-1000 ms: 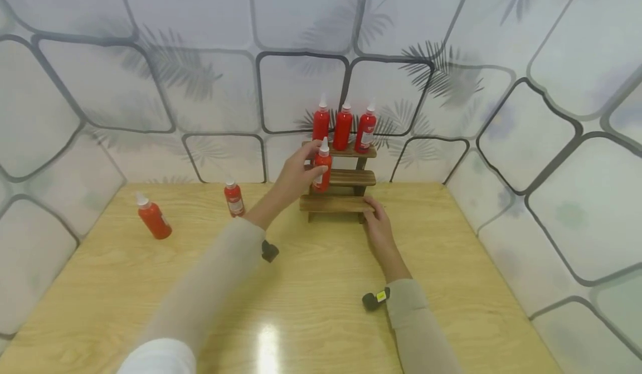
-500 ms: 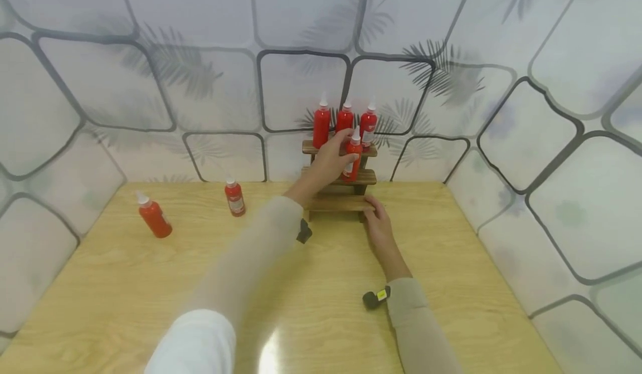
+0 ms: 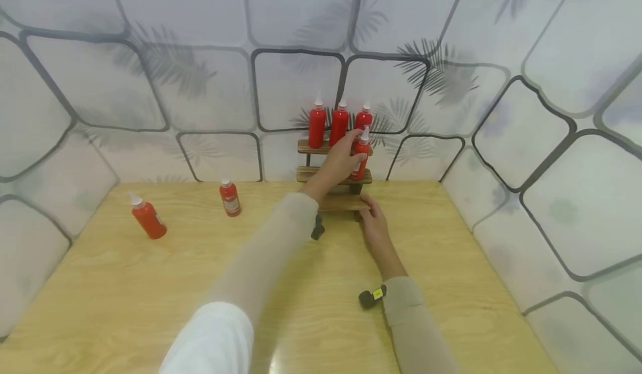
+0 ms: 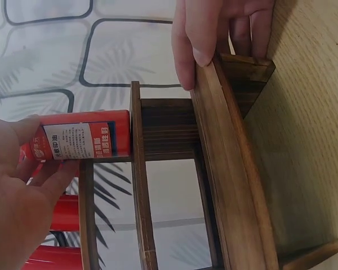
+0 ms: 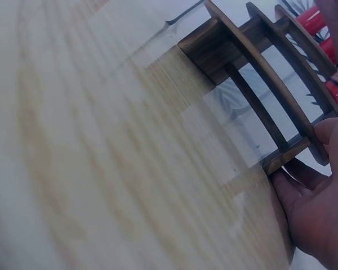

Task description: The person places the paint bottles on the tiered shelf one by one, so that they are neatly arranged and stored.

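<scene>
My left hand (image 3: 339, 161) grips a red squeeze bottle (image 3: 361, 150) with a white pointed cap. It is upright at the right end of the middle tier of a three-step wooden display stand (image 3: 336, 202). In the left wrist view, the base of this labelled bottle (image 4: 87, 138) meets the middle board, or nearly so. My right hand (image 3: 377, 230) holds the right end of the lowest step; in the right wrist view, the thumb lies on the board and the fingers reach beneath. Several like red bottles (image 3: 316, 126) line the top tier, the rightmost partly hidden.
Two more red bottles stand at the left of the wooden table (image 3: 200, 285): one bottle (image 3: 230, 198) near the back wall, another bottle (image 3: 149, 219) farther left. A patterned wall covering (image 3: 215, 95) closes off the back and sides.
My left hand has carried the bottle rightward from the stand's left side to the right end of the middle tier. The right hand keeps its hold on the lowest step.
</scene>
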A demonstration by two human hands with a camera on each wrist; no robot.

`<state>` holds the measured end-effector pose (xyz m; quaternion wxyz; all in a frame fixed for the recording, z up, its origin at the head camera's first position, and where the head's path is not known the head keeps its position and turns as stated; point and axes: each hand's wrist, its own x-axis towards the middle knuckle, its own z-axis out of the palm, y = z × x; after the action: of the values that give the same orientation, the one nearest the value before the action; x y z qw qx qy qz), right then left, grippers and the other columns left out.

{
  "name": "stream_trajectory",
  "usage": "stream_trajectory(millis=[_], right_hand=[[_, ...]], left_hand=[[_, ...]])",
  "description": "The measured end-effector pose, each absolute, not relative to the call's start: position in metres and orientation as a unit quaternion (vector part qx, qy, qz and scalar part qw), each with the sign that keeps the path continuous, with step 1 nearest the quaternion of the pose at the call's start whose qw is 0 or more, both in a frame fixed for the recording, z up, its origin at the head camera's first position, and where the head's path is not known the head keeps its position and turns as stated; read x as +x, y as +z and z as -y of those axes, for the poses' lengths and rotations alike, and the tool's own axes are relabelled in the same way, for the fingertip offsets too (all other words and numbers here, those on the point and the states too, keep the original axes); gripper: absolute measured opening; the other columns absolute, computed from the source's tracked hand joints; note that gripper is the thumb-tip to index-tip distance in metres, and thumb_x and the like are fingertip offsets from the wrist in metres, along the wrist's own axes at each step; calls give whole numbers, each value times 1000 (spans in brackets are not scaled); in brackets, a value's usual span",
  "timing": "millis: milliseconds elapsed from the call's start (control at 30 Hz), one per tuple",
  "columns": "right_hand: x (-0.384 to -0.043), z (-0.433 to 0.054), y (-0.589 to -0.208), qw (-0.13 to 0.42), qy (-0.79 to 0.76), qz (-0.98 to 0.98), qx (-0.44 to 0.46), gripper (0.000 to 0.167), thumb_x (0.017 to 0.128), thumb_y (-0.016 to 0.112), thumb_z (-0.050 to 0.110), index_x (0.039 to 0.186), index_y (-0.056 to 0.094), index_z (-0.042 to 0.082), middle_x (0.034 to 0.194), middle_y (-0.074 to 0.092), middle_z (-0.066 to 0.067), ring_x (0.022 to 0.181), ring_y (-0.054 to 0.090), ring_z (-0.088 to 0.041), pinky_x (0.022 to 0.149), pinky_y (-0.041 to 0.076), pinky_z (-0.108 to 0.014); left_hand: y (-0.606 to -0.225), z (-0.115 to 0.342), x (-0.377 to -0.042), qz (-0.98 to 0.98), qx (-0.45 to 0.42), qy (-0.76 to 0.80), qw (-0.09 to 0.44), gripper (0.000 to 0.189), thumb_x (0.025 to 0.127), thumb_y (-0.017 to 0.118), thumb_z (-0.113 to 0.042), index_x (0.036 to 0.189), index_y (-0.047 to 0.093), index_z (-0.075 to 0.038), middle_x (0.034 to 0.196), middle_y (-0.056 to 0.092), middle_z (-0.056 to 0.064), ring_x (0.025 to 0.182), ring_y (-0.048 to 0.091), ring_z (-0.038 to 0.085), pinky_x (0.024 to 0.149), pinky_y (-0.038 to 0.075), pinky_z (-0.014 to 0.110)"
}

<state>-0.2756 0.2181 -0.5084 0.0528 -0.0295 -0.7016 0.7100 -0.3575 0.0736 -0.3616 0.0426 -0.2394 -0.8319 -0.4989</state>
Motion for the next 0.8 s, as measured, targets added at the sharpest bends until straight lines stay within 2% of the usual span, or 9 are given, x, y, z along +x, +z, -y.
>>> stream_trajectory(millis=[200, 500, 633, 800], right_hand=[[-275, -218, -508, 62, 702, 709, -22, 43, 104, 50, 17, 146, 49, 9, 153, 45, -12, 129, 49, -24, 111, 41, -39], [-274, -219, -508, 63, 693, 718, -15, 45, 104, 49, 18, 148, 47, 9, 155, 43, -13, 136, 46, -28, 116, 38, -44], [-275, -221, -509, 67, 689, 722, -20, 45, 104, 50, 20, 148, 48, 11, 156, 42, -11, 138, 45, -27, 117, 37, -43], [-275, -220, -510, 56, 690, 721, -21, 45, 105, 49, 20, 149, 47, 11, 158, 40, -10, 141, 42, -28, 118, 36, -42]], left_hand=[[-361, -72, -356, 825, -259, -500, 45, 67, 97, 68, -13, 155, 34, -17, 145, 53, 6, 131, 52, 18, 112, 45, 34], [-362, -55, -344, 806, -272, -523, 49, 65, 96, 69, -15, 153, 38, -14, 139, 58, 10, 128, 56, 25, 107, 50, 42], [-364, -41, -337, 798, -267, -537, 52, 66, 97, 68, -17, 154, 37, -12, 141, 56, 14, 132, 54, 29, 107, 49, 43], [-373, -18, -323, 793, -239, -559, 47, 67, 97, 68, -18, 155, 37, -16, 145, 53, 14, 132, 53, 30, 109, 48, 42]])
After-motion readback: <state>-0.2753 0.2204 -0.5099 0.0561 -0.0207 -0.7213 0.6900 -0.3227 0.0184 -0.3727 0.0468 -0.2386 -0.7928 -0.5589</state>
